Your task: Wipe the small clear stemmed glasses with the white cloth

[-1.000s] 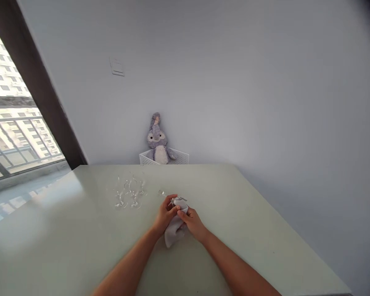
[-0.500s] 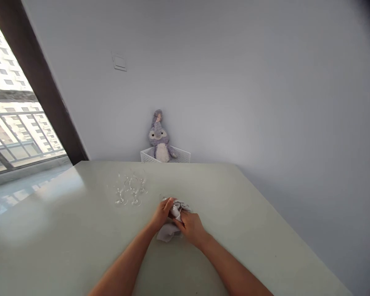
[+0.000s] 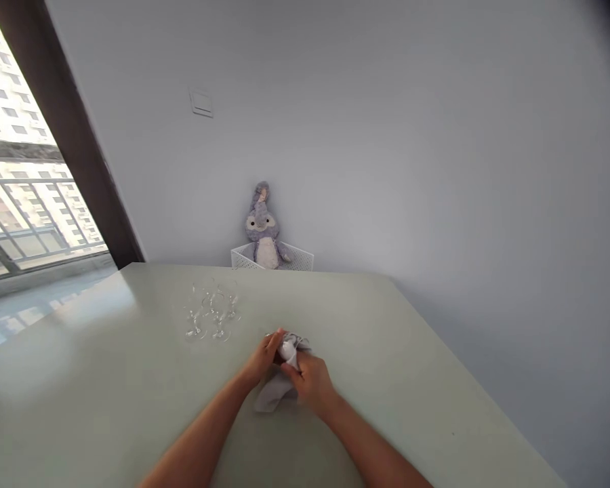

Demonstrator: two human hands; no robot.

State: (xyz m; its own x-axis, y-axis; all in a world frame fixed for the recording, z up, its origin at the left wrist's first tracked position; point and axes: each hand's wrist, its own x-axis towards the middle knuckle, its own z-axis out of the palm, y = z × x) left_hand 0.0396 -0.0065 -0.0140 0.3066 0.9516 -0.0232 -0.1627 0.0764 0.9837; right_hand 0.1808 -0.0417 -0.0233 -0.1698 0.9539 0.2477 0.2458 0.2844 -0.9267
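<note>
Both hands meet over the table [image 3: 147,386], around a grey cloth [image 3: 275,393] that hangs down between them. My left hand [image 3: 263,358] is closed round a clear glass, mostly hidden by the fingers and the cloth. My right hand [image 3: 312,383] is closed on the cloth, its thumb and fingers pressing it at the glass's opening. Several clear stemmed glasses [image 3: 220,332] stand in a group on the table, to the left of my hands and farther back.
A white perforated basket [image 3: 301,260] with a purple-grey plush toy [image 3: 262,227] in it sits behind the table's far edge, against the wall. A window with a dark frame is at the far left.
The cloth's hanging part has shifted slightly down and spread, and my right hand has moved a little with it. The view has tilted slightly. Both hands keep their hold.
</note>
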